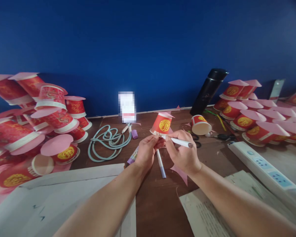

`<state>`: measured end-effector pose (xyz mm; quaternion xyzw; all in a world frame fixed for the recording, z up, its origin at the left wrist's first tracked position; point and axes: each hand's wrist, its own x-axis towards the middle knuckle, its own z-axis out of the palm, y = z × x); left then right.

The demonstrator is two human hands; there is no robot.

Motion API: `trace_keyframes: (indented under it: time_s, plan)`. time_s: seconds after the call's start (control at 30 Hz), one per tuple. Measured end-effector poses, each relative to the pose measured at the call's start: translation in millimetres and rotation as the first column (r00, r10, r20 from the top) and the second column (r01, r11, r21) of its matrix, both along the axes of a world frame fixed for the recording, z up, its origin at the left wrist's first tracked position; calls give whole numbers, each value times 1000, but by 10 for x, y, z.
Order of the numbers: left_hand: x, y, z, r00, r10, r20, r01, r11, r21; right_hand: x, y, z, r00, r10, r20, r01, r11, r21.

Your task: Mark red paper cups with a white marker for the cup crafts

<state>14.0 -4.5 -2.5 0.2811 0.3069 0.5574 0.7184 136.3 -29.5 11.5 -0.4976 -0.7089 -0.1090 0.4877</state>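
Observation:
My left hand [148, 150] pinches the rim of a red paper cup [164, 123] with a gold emblem, held upside down above the table. A pink paper piece [166, 114] covers the cup's upturned base. Closed round a white marker [180, 142], my right hand [186, 153] points it at the cup's white rim; whether the tip touches, I cannot tell. Below the hands lies a white pen-like stick [161, 164] with a pale purple end. To the right, another red paper cup [201, 124] rests on its side.
Piles of red cups with pink paper pieces stand at the left [53, 121] and right [256, 115]. A black flask [209, 91] leans on the blue wall. Around are a coiled cable [110, 141], a phone [127, 107], a power strip [263, 168], papers [209, 210] and a white box [64, 200].

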Motion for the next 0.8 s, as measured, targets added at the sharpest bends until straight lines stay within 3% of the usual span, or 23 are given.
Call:
trace_keyframes:
  time_s: [0.8]
  plan:
    - [12,-21,10,998,-43,-42,45,998,44,-7,-7,1,1000,20,6,-20,1000,4]
